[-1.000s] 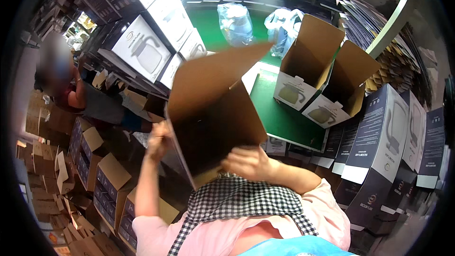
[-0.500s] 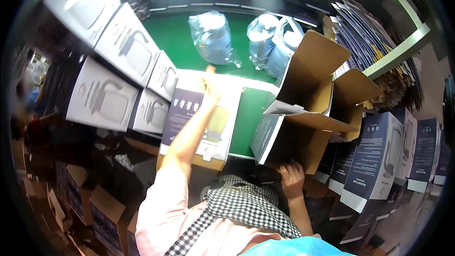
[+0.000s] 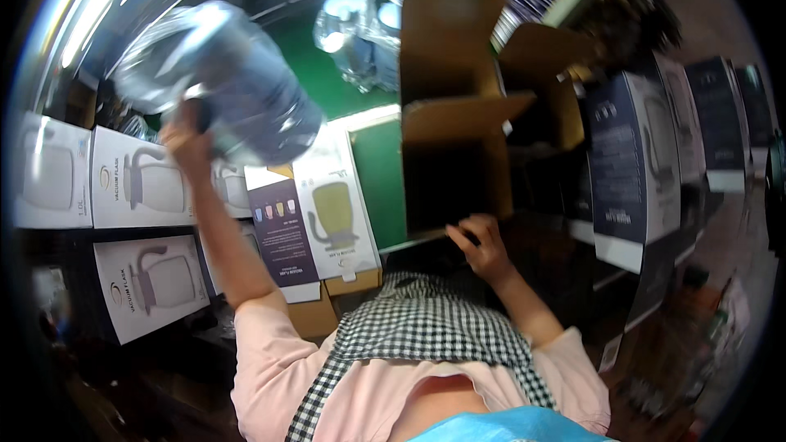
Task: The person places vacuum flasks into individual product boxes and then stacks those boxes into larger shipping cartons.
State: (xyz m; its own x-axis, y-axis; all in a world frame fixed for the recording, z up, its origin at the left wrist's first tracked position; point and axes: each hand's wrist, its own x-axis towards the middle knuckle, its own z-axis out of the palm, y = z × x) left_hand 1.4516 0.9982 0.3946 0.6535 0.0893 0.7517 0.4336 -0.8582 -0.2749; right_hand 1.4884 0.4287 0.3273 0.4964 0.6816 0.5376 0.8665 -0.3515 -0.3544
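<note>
Flask point(image 3: 262, 82), pale blue and loosely wrapped in clear plastic, is up in the air over the left part of the green tabletop point(image 3: 381, 184), tilted and blurred. The person's left hand point(image 3: 188, 147) has it by the side near a dark part, that grip closed on it. Over by the nearest open carton point(image 3: 458, 176), the right hand point(image 3: 485, 247) sits at the lower edge with its fingers partly curled; from where I stand I can't tell whether that grip pinches the cardboard. Two more open cartons point(image 3: 544, 102) stand just behind that one. Two wrapped flasks point(image 3: 354, 41) wait on the tabletop's far side, and a printed box point(image 3: 332, 213) lies below the raised flask. White-faced boxes point(image 3: 151, 282) are stacked at the left.
</note>
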